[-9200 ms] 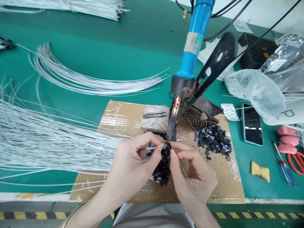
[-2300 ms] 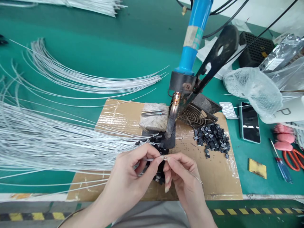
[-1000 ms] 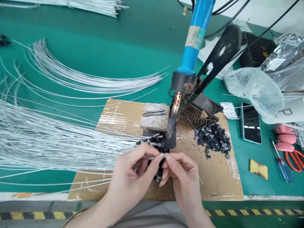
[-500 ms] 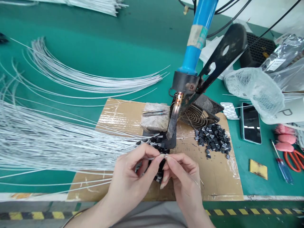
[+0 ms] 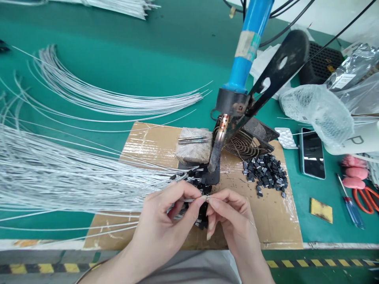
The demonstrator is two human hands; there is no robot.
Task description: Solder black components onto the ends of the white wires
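My left hand (image 5: 170, 217) is closed in a pinch round a white wire (image 5: 187, 200), thumb against forefinger. Its fingertips meet those of my right hand (image 5: 232, 215), which is also closed in a pinch at the wire's end. A thin silvery wire (image 5: 252, 224) shows behind my right hand's fingers; the exact contact at the fingertips is too small to make out. Just beyond the hands lie black connector pieces (image 5: 203, 215) with white wires running into several of them. A blue-handled soldering iron (image 5: 242, 63) points down above them, held by a black metal bracket (image 5: 280, 63).
Under the hands lies a cardboard sheet (image 5: 148, 146). A large bundle of white wires (image 5: 74, 169) spreads left, another (image 5: 118, 92) behind. A pile of small black connectors (image 5: 266, 175), a fan (image 5: 245, 138), a phone (image 5: 312, 154), a yellow sponge (image 5: 321, 210) and a screwdriver (image 5: 352, 207) stand right.
Both hands have shifted slightly to the right and remain pinched together. My right hand has turned a little, and less of the thin wire shows behind it.
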